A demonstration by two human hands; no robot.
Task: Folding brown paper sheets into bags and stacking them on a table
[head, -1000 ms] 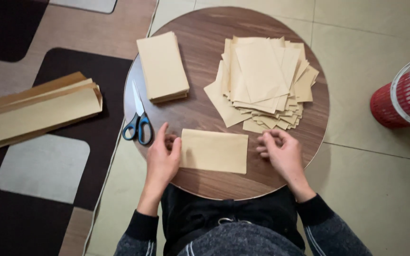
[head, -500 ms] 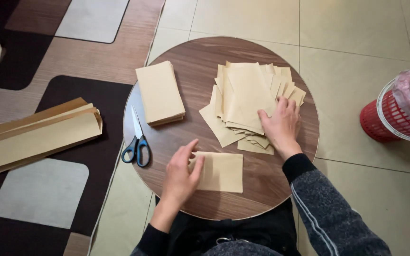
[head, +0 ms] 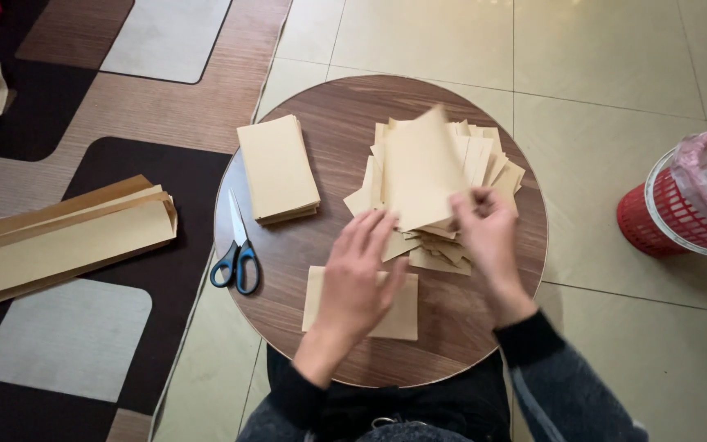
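Tan paper sheets lie in a loose heap [head: 443, 176] toward the far right edge of our round wooden surface [head: 333, 123]. Our right hand [head: 488, 233] pinches the top sheet [head: 421, 168], lifting it so that it hides the heap's middle. Our left hand [head: 359, 278], fingers spread and holding nothing, hovers over a folded sheet [head: 398, 315] at the near edge, covering much of it. A neat stack [head: 277, 168] and scissors [head: 237, 254] occupy the left edge. Our forearms are cut off below.

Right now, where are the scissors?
In the head view, the scissors lie on the round table's left edge, below the neat paper stack and left of the left hand.
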